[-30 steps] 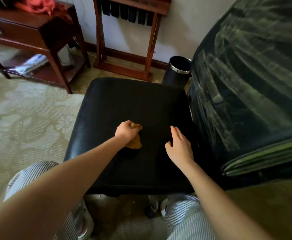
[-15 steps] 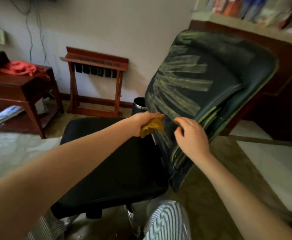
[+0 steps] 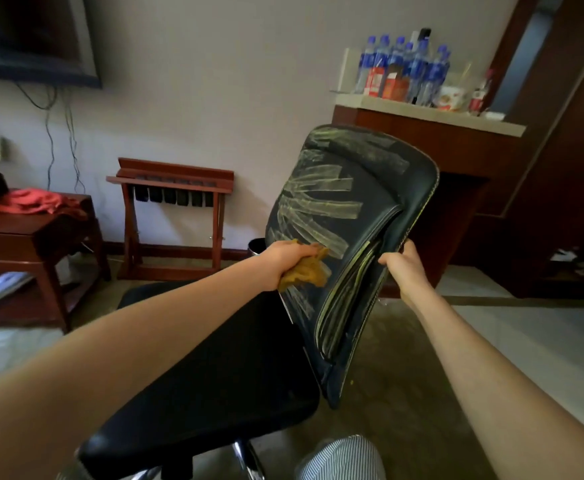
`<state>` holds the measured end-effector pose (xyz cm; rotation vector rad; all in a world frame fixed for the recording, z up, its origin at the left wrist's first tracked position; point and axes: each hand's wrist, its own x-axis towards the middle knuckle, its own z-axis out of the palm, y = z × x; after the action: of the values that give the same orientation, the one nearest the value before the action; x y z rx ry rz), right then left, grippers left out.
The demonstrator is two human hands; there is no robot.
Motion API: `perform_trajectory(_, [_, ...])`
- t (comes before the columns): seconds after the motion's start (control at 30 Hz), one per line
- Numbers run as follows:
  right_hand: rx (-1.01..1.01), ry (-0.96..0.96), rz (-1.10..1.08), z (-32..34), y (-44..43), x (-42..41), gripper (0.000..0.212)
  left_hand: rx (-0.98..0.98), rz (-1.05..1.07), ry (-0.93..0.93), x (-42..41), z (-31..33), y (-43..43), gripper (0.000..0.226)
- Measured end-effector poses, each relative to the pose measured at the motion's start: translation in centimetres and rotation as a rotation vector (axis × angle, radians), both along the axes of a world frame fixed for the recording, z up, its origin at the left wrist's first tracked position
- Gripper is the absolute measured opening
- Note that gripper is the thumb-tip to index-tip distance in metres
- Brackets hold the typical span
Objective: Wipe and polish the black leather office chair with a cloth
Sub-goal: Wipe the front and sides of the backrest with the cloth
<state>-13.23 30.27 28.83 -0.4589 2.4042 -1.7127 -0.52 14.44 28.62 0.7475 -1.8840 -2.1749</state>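
Note:
The black leather office chair stands in front of me, its seat (image 3: 214, 368) low in the middle and its backrest (image 3: 349, 209) rising to the right, streaked with pale yellowish smears. My left hand (image 3: 288, 258) grips a crumpled yellow cloth (image 3: 306, 271) and presses it against the lower left part of the backrest. My right hand (image 3: 404, 268) holds the backrest's right side edge, fingers curled around it.
A wooden luggage rack (image 3: 172, 216) stands against the wall behind the seat, a dark bin (image 3: 257, 245) beside it. A wooden side table (image 3: 30, 237) with a red garment is at left. A counter (image 3: 429, 116) with several bottles stands behind the backrest.
My left hand lifted the cloth off the seat and brought it onto the backrest. My right hand left the seat and took hold of the backrest's edge. The view rose.

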Motion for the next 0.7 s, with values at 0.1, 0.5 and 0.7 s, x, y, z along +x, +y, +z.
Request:
perform_trajectory(0.1, [0.004, 0.007, 0.005, -0.3, 0.4, 0.8, 0.053, -0.017, 0.072, 0.063, 1.4, 1.2, -0.1, 0.014])
perform_trajectory(0.5, [-0.021, 0.189, 0.054, -2.0, 2.7, 7.7, 0.055, -0.379, 0.095, 0.305, 3.2, 2.6, 3.5, 0.017])
perform_trajectory(0.7, [-0.139, 0.428, 0.116, -0.3, 2.4, 11.2, 0.078, -0.647, 0.099, 0.511, 4.7, 4.1, 3.9, 0.025])
